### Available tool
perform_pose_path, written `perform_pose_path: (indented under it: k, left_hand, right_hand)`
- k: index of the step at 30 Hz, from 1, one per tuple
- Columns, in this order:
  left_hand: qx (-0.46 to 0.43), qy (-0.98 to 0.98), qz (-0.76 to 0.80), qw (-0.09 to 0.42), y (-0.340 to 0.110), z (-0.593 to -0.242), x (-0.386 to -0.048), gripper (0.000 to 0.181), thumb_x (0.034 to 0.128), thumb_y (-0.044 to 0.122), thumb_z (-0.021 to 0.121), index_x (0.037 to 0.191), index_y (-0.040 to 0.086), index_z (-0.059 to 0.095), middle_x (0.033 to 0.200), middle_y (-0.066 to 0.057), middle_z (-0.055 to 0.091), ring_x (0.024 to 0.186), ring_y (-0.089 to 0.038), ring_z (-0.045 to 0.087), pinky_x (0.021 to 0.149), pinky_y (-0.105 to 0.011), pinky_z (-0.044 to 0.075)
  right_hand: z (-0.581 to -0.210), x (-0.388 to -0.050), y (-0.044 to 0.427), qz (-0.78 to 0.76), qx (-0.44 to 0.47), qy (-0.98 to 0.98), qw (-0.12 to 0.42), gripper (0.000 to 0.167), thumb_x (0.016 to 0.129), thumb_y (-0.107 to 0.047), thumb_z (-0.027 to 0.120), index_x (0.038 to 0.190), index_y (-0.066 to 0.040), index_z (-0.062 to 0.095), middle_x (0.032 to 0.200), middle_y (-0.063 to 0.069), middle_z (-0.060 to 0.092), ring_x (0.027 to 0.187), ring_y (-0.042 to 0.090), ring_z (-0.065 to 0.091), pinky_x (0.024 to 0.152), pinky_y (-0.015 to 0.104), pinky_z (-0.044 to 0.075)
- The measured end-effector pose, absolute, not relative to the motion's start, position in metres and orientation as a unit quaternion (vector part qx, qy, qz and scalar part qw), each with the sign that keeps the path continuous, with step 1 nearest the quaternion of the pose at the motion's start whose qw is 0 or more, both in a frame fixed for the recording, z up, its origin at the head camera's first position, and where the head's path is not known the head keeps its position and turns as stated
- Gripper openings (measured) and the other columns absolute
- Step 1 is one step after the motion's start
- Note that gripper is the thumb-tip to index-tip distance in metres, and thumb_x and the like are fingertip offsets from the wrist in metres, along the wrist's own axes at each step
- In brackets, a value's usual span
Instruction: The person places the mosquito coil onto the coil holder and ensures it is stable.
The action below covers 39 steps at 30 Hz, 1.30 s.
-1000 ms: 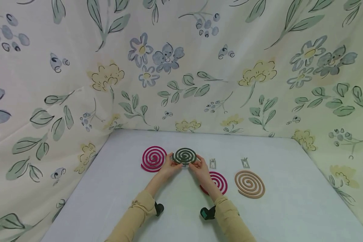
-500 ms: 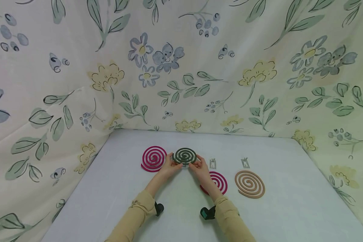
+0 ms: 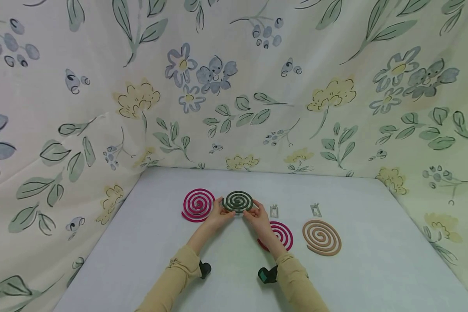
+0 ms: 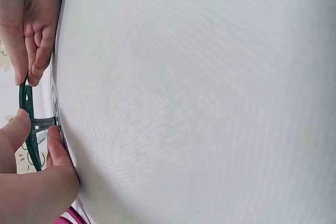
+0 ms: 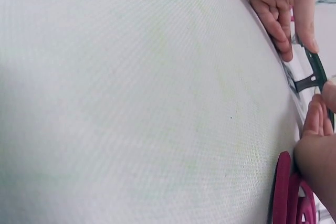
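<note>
A dark green spiral coil [image 3: 238,202] is held level between both hands near the back middle of the table. My left hand [image 3: 218,216] pinches its left edge, thumb on top, and my right hand [image 3: 258,215] pinches its right edge the same way. Seen from the left wrist, a small grey metal stand [image 4: 45,124] is under the green coil [image 4: 32,148], between it and the table. The right wrist view also shows this stand [image 5: 306,83] beneath the coil. Fingers partly hide the rim.
On the left lies a magenta coil [image 3: 198,205]. A second magenta coil [image 3: 284,234] is partly under the right forearm, with a tan coil [image 3: 321,237] farther right. Two small metal stands [image 3: 274,211] [image 3: 316,210] lie behind them. A floral cloth [image 3: 242,130] hangs beyond the table.
</note>
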<state>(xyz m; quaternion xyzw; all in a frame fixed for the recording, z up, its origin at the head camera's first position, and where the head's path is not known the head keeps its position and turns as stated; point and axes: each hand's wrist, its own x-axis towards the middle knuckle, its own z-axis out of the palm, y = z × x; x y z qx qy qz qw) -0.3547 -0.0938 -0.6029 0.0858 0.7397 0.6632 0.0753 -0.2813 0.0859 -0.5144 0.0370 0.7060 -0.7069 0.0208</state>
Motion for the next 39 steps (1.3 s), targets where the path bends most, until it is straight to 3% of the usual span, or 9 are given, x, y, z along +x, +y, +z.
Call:
perform_pose_path:
  k: [4, 12, 17, 21, 24, 28, 32, 34, 39]
  left_hand:
    - [0.072, 0.741, 0.663, 0.081, -0.089, -0.555, -0.324, 0.092, 0.085, 0.02, 0.071, 0.147, 0.005, 0.005, 0.096, -0.015, 0.065, 0.087, -0.021, 0.063, 0.083, -0.033, 0.048]
    - [0.03, 0.759, 0.643, 0.103, -0.082, -0.48, -0.28, 0.076, 0.0901, 0.004, 0.06, 0.144, -0.008, 0.007, 0.103, -0.025, 0.061, 0.086, -0.016, 0.059, 0.084, -0.027, 0.045]
    - [0.033, 0.756, 0.645, 0.101, -0.082, -0.488, -0.285, 0.08, 0.0891, 0.005, 0.063, 0.145, -0.005, 0.006, 0.103, -0.025, 0.062, 0.084, -0.015, 0.06, 0.087, -0.03, 0.045]
    - [0.076, 0.746, 0.657, 0.076, -0.092, -0.581, -0.342, 0.094, 0.0825, 0.03, 0.074, 0.146, 0.008, 0.007, 0.091, -0.006, 0.068, 0.082, -0.01, 0.064, 0.081, -0.024, 0.047]
    - [0.095, 0.74, 0.662, 0.072, -0.099, -0.652, -0.387, 0.099, 0.0789, 0.041, 0.075, 0.146, 0.015, 0.006, 0.089, -0.001, 0.068, 0.081, -0.01, 0.065, 0.075, -0.022, 0.048]
    - [0.098, 0.744, 0.657, 0.069, -0.098, -0.63, -0.374, 0.093, 0.0849, 0.027, 0.071, 0.146, 0.009, 0.003, 0.095, -0.011, 0.067, 0.085, -0.017, 0.064, 0.08, -0.028, 0.048]
    - [0.097, 0.743, 0.659, 0.068, -0.097, -0.61, -0.358, 0.096, 0.0813, 0.034, 0.074, 0.145, 0.011, 0.007, 0.09, -0.004, 0.067, 0.083, -0.011, 0.064, 0.077, -0.023, 0.047]
    - [0.103, 0.74, 0.661, 0.068, -0.097, -0.616, -0.362, 0.099, 0.0786, 0.041, 0.075, 0.144, 0.012, 0.007, 0.087, 0.001, 0.066, 0.08, -0.007, 0.063, 0.073, -0.019, 0.045]
    - [0.055, 0.757, 0.645, 0.09, -0.088, -0.541, -0.317, 0.089, 0.0866, 0.02, 0.069, 0.146, 0.0, 0.006, 0.098, -0.015, 0.065, 0.087, -0.017, 0.063, 0.083, -0.028, 0.046]
  right_hand:
    - [-0.513, -0.28, 0.087, -0.71, 0.033, 0.703, 0.026, 0.065, 0.09, -0.006, 0.062, 0.144, 0.001, 0.028, 0.089, 0.001, 0.06, 0.077, 0.003, 0.052, 0.069, 0.015, 0.044]
    - [-0.488, -0.266, 0.086, -0.701, 0.023, 0.712, 0.032, 0.062, 0.091, -0.003, 0.059, 0.143, 0.007, 0.026, 0.092, 0.009, 0.06, 0.078, 0.005, 0.052, 0.069, 0.016, 0.044]
    - [-0.491, -0.266, 0.086, -0.699, 0.021, 0.715, 0.024, 0.062, 0.091, -0.005, 0.059, 0.143, 0.006, 0.027, 0.09, 0.006, 0.059, 0.078, 0.004, 0.051, 0.07, 0.014, 0.043]
    - [-0.497, -0.271, 0.087, -0.703, 0.023, 0.711, 0.025, 0.063, 0.09, -0.005, 0.061, 0.143, 0.005, 0.028, 0.088, 0.004, 0.058, 0.077, 0.004, 0.051, 0.069, 0.015, 0.043]
    - [-0.491, -0.267, 0.087, -0.699, 0.023, 0.714, 0.029, 0.063, 0.09, -0.004, 0.06, 0.143, 0.007, 0.027, 0.09, 0.008, 0.058, 0.077, 0.005, 0.051, 0.068, 0.014, 0.043]
    - [-0.492, -0.268, 0.087, -0.701, 0.025, 0.712, 0.032, 0.063, 0.09, -0.004, 0.06, 0.143, 0.006, 0.027, 0.092, 0.01, 0.058, 0.078, 0.006, 0.051, 0.068, 0.015, 0.043]
    - [-0.506, -0.276, 0.087, -0.707, 0.029, 0.706, 0.031, 0.064, 0.09, -0.005, 0.062, 0.144, 0.004, 0.028, 0.088, 0.004, 0.057, 0.077, 0.005, 0.05, 0.068, 0.015, 0.043]
    - [-0.511, -0.279, 0.087, -0.706, 0.029, 0.707, 0.027, 0.065, 0.09, -0.007, 0.062, 0.144, 0.003, 0.028, 0.087, 0.001, 0.057, 0.076, 0.004, 0.05, 0.068, 0.014, 0.043]
    - [-0.513, -0.279, 0.087, -0.702, 0.031, 0.712, 0.023, 0.065, 0.091, -0.009, 0.062, 0.144, 0.002, 0.028, 0.087, 0.001, 0.057, 0.077, 0.004, 0.05, 0.068, 0.015, 0.043]
